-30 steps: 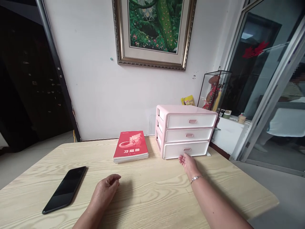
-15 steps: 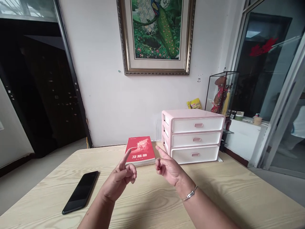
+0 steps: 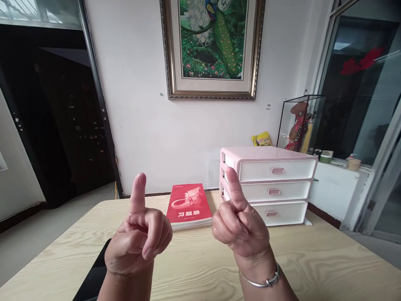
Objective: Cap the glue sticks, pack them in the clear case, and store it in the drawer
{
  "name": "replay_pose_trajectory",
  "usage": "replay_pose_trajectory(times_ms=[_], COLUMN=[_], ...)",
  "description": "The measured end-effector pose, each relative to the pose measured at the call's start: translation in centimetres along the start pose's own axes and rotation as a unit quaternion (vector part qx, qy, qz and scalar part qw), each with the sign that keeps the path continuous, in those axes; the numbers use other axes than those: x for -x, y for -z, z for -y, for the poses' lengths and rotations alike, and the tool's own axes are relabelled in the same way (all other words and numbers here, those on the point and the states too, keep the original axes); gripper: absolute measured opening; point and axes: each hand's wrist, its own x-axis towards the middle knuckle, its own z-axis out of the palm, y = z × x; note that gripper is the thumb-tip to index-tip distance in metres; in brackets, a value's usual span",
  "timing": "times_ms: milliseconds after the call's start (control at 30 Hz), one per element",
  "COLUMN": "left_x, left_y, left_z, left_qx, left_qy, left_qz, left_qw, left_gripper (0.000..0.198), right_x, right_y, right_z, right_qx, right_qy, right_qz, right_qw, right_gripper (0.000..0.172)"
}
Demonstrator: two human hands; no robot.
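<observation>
My left hand [image 3: 138, 238] is raised above the wooden table [image 3: 328, 259], index finger pointing up and the other fingers curled in; it holds nothing. My right hand [image 3: 239, 228], with a silver bracelet at the wrist, makes the same gesture beside it, also with nothing in it. Behind them a red book [image 3: 189, 205] lies flat on the table. To its right stands a pink three-drawer organizer [image 3: 272, 184], all drawers closed. A black phone [image 3: 94, 280] lies at the lower left, partly hidden by my left forearm.
A framed peacock picture [image 3: 213, 46] hangs on the white wall behind the table. A glass display case [image 3: 300, 125] with a figurine and small jars stands on a white ledge at the right. A dark doorway opens at the left.
Both hands have come up from the tabletop toward the camera, each now with its index finger upright. The right hand has left the bottom drawer. The view has shifted slightly.
</observation>
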Motion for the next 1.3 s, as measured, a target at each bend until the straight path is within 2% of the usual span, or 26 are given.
replay_pose_trajectory(times_ms=[167, 333, 600, 900, 1300], left_x=[-0.3, -0.4, -0.3, -0.3, -0.4], left_y=[1.5, 1.8, 2.3, 2.6, 2.1], left_z=[1.0, 1.5, 2.3, 3.3, 3.1], left_qx=[0.038, 0.047, 0.071, 0.068, 0.065], left_qy=[-0.051, -0.015, 0.001, 0.033, 0.027], left_qz=[-0.025, -0.064, -0.073, -0.08, -0.08], left_qw=[0.998, 0.997, 0.995, 0.994, 0.994], left_gripper=[0.089, 0.084, 0.09, 0.091, 0.09], right_x=[-0.7, -1.1, -0.9, -0.9, -0.8], right_y=[1.6, 2.6, 2.8, 3.8, 3.5], right_z=[-1.4, -2.0, -2.2, -1.7, -1.3], right_qx=[-0.018, -0.035, -0.046, -0.058, -0.042], right_qy=[-0.005, -0.016, -0.011, 0.025, 0.022], right_qz=[-0.023, -0.037, -0.038, -0.053, -0.055], right_qw=[1.0, 0.999, 0.998, 0.997, 0.997], right_gripper=[0.067, 0.072, 0.075, 0.071, 0.071])
